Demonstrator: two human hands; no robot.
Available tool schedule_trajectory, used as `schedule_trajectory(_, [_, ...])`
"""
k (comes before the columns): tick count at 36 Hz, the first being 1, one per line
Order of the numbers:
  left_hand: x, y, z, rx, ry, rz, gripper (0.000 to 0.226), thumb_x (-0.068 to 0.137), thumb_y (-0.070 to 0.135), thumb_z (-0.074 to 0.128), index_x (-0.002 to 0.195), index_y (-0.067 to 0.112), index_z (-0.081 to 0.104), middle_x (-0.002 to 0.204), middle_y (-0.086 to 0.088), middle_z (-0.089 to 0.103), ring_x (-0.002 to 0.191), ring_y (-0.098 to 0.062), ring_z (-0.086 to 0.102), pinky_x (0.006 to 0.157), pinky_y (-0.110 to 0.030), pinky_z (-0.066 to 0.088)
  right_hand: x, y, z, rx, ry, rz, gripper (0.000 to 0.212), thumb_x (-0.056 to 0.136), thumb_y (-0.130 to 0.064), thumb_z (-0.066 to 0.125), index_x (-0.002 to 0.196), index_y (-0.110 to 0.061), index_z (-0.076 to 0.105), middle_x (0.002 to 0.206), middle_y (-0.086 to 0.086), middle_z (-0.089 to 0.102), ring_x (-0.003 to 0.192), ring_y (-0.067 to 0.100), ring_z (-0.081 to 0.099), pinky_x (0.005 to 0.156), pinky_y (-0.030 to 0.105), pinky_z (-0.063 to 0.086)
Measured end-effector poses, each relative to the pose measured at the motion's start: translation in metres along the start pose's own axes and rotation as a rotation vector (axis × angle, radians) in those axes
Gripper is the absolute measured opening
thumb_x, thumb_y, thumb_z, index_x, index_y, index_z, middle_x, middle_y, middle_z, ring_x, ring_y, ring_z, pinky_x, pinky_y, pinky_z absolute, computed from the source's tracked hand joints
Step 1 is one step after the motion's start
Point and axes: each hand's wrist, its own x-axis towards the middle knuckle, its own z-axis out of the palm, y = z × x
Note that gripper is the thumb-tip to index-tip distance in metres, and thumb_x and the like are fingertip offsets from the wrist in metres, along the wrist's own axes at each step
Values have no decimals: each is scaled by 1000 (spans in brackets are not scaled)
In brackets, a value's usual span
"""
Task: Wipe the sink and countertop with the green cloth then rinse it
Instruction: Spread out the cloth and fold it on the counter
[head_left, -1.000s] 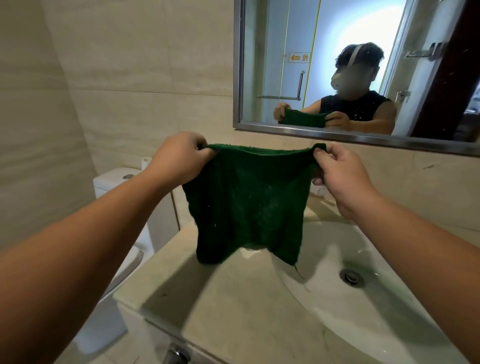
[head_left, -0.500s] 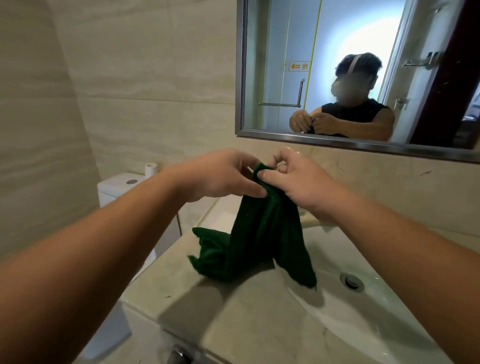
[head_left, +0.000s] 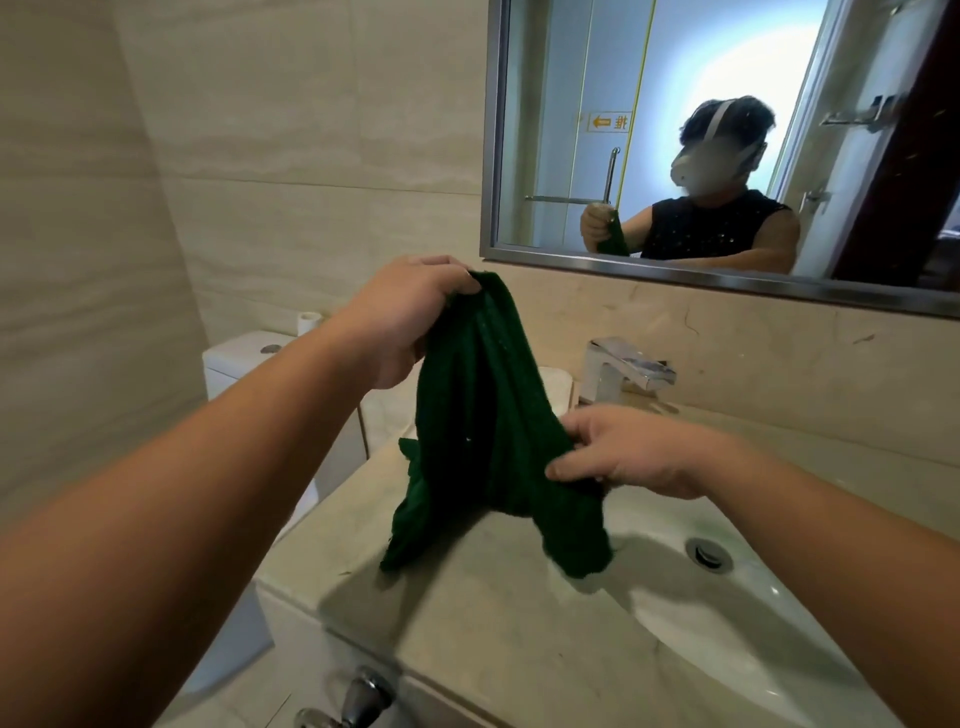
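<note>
**Reporter:** What changes at the pale marble countertop (head_left: 467, 629)?

**Desk:** The dark green knitted cloth (head_left: 488, 415), spread wide a second ago, now hangs gathered lengthwise. The left hand (head_left: 410, 312) grips its top in curled fingers. The right hand (head_left: 639, 452) drops to pinch the lower folds, above the left rim of the white ceramic sink (head_left: 753, 629).

**Reporter:** Meaning?

**Desk:** Folding, likely; wiping not yet begun.

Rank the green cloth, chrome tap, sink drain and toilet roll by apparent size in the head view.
Largest first:
dark green knitted cloth
square chrome tap
round metal sink drain
white paper roll, which sits farthest back
</note>
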Motion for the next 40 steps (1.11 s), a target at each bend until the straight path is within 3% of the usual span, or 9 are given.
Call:
schedule_trajectory(6, [2, -16, -9, 63, 82, -34, 19, 89, 17, 65, 73, 20, 75, 90, -13, 66, 91, -31, 66, 81, -41, 52, 6, 19, -13, -90, -123, 96, 31, 94, -15, 71, 124, -11, 69, 117, 9, 77, 113, 26, 72, 98, 42, 56])
schedule_trajectory(10, [5, -25, -25, 115, 29, -49, 10, 92, 20, 72, 83, 17, 75, 96, -16, 71, 94, -36, 71, 85, -45, 62, 5, 30, -27, -262, -254, 211, 29, 88, -11, 75, 117, -6, 72, 109, 10, 76, 112, 32, 71, 102, 44, 56])
schedule_trajectory(12, [10, -35, -35, 169, 0, -51, 16, 93, 20, 73, 77, 20, 72, 90, -13, 71, 88, -31, 71, 73, -38, 61, 5, 35, -34, -283, -215, 237, 22, 90, -10, 73, 112, -8, 74, 108, 14, 76, 112, 35, 70, 102, 46, 57])
schedule_trajectory(18, [34, -60, -67, 331, 36, -2, 11, 98, 26, 74, 89, 19, 71, 81, -7, 72, 75, -21, 69, 65, -31, 56, 18, 21, -55, -176, 416, 63, 6, 94, -14, 70, 98, -9, 71, 88, 10, 70, 81, 23, 64, 66, 30, 50])
schedule_trajectory(22, [53, -44, -85, 284, 147, 143, 13, 100, 20, 70, 88, 21, 67, 79, -6, 70, 63, -15, 63, 57, -28, 50, 21, -11, -83, -101, 776, -132, 2, 92, -15, 73, 92, -17, 73, 88, 11, 74, 79, 32, 65, 75, 49, 56])
schedule_trajectory(27, [42, 13, -98, 391, 14, 396, 6, 101, 27, 68, 100, 21, 70, 96, -20, 68, 83, -24, 64, 75, -40, 53, -7, -72, -103, -287, 875, -390, 8, 95, -14, 71, 101, -18, 74, 96, 6, 74, 95, 28, 71, 91, 53, 58])
schedule_trajectory(32, [-13, 25, -86, 570, -383, 380, 22, 89, 41, 72, 100, 22, 72, 86, -4, 72, 76, -14, 69, 67, -28, 55, -46, -100, -67, -721, 528, -512, 16, 90, -18, 74, 91, -34, 71, 91, -11, 73, 86, 5, 67, 78, 23, 54])
schedule_trajectory(35, [-47, -10, -77, 571, -702, 197, 5, 96, 21, 76, 99, 19, 74, 88, -5, 75, 79, -20, 71, 75, -31, 57, -64, -85, -25, -992, 66, -333, 5, 93, -39, 65, 97, -40, 65, 93, -20, 64, 90, 1, 62, 82, 27, 52])
schedule_trajectory(40, [-96, -68, -70, 846, -1123, -205, 15, 96, 15, 76, 110, 13, 75, 94, 7, 76, 87, -5, 72, 81, -16, 54, -86, -43, 43, -972, -595, -5, 11, 99, -31, 62, 110, -33, 63, 106, -9, 64, 96, 10, 60, 87, 33, 53])
